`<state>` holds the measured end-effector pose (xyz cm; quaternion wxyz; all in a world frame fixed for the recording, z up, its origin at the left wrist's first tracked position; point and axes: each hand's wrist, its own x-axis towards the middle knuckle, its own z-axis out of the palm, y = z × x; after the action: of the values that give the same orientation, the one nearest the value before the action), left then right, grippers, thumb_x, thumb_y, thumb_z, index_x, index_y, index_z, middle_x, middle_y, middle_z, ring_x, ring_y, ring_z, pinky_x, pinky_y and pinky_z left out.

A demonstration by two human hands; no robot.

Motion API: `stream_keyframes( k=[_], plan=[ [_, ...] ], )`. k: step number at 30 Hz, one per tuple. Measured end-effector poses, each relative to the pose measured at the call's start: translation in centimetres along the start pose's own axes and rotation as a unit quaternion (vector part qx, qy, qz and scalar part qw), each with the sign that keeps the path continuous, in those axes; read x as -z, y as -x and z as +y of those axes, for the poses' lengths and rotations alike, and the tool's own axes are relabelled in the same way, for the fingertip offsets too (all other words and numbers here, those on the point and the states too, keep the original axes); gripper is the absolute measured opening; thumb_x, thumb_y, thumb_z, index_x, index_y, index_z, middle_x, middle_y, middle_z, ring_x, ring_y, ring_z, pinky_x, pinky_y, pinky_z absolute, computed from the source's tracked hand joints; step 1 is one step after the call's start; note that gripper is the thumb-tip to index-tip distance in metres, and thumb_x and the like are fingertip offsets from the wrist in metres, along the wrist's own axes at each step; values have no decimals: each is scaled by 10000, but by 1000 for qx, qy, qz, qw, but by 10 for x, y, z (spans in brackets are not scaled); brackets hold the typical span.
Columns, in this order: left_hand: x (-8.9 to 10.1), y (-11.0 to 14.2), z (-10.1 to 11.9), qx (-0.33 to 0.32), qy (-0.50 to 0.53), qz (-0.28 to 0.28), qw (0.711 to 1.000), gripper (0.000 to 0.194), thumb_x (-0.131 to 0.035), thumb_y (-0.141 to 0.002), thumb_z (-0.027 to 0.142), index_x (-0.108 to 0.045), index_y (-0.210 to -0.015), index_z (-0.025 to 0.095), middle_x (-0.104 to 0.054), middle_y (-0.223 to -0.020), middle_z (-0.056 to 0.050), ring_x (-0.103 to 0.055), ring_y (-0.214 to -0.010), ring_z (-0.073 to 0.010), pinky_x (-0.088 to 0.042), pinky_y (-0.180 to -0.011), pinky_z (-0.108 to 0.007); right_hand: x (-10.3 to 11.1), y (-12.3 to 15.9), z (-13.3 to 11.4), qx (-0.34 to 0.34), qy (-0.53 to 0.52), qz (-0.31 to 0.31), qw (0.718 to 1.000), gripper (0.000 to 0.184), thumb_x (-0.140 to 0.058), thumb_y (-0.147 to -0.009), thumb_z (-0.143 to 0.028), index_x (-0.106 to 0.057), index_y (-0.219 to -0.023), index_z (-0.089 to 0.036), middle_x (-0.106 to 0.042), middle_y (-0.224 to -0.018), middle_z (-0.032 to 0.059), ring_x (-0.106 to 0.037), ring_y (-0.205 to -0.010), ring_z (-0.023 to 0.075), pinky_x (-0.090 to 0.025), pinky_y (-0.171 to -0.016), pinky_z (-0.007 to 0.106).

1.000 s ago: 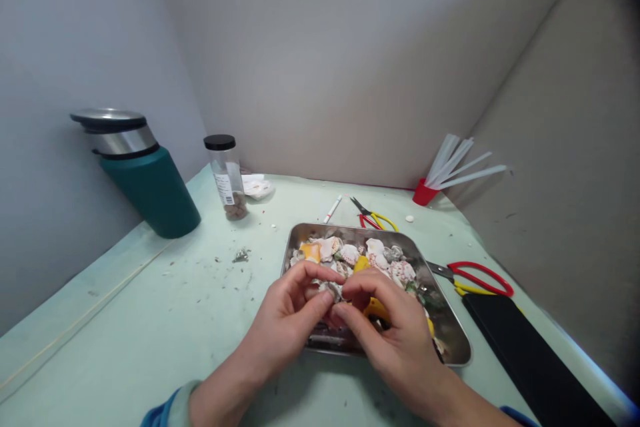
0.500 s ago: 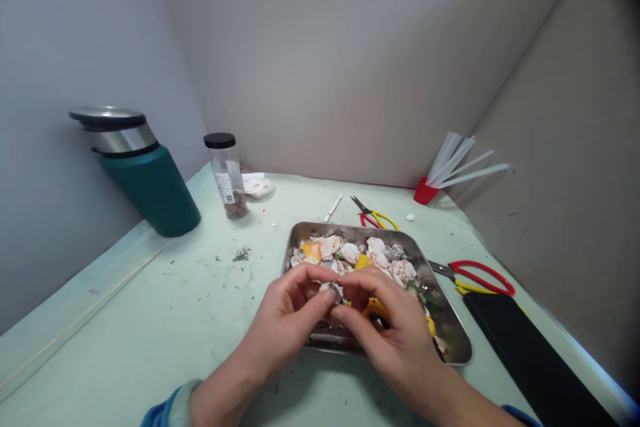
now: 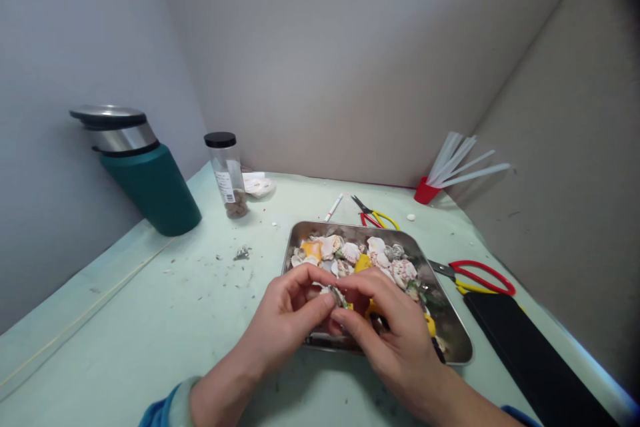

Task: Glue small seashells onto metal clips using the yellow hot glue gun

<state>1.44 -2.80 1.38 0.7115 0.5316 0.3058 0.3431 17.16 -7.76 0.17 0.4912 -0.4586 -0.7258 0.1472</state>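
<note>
Over the near part of a metal tray (image 3: 457, 340), my left hand (image 3: 290, 307) pinches a small grey-and-white piece (image 3: 336, 293) that looks like a shell. My right hand (image 3: 390, 320) meets it from the other side, thumb and fingertips closed at the piece's edge. Fingers cover much of it, so its full shape is hidden. Several pale shells (image 3: 351, 252) lie in the tray behind my hands, with an orange piece (image 3: 311, 251) and a yellow piece (image 3: 363, 263) among them. Something yellow (image 3: 374, 310) shows beneath my right hand, partly covered.
Right of the tray lie red-and-yellow-handled scissors (image 3: 480, 277) and a flat black object (image 3: 530, 353). Smaller scissors (image 3: 375, 215) and a pen (image 3: 334, 207) are behind it. Leftward stand a clear jar (image 3: 227, 177) and a teal bottle (image 3: 153, 190). A red cup (image 3: 427, 191) holds white sticks.
The small piece has turned slightly between my fingertips, and my right fingers have shifted a little around it. Everything else stays where it was.
</note>
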Motion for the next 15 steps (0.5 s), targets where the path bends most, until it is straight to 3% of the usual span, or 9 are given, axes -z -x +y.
stream_keyframes(
  k=[9,15],
  plan=[
    [-2,1,0,10,-3,28,1000,251,-704,-737,320,-568,-848,140,-637,-629,4,-608,-535,-106,-511,-570,-228,1,-2,-2,-6,27,11,1000,199,-594,-851,-159,-603,-1043,-211,-620,-822,24,-573,-715,163,-460,-619,280],
    [-4,2,1,-17,-13,32,999,219,-685,-762,299,-583,-875,141,-640,-680,-9,-615,-593,-115,-515,-612,-233,-1,0,0,-17,18,31,999,176,-584,-855,-146,-599,-1020,-208,-608,-804,15,-563,-696,150,-453,-627,272]
  ],
)
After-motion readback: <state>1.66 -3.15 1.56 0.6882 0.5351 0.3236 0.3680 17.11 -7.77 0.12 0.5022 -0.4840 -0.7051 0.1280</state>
